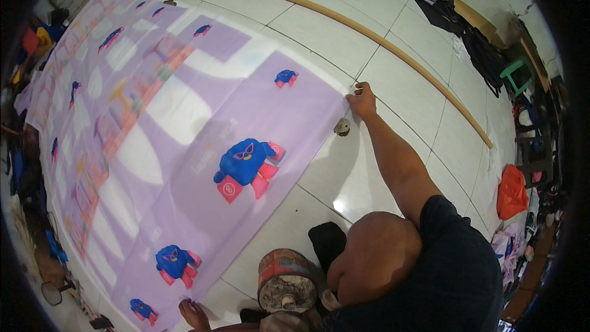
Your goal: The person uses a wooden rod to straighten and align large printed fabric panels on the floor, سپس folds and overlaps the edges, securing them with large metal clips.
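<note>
A long purple cloth (184,123) printed with blue cartoon figures lies spread flat over the white tiled floor (344,37). My right hand (361,99) reaches far forward and pinches the cloth's right-hand corner against the tiles. At the bottom of the picture, my left hand (193,313) grips the cloth's near edge beside a small blue figure. A small pale round object (342,126) sits on the floor just below my right hand.
A long tan pole (381,40) lies diagonally on the tiles beyond the cloth. A rusty round can (286,280) stands close to me, next to a black rag (326,240). Dark clothes (479,49), a green stool (516,74) and an orange bag (511,192) line the right side.
</note>
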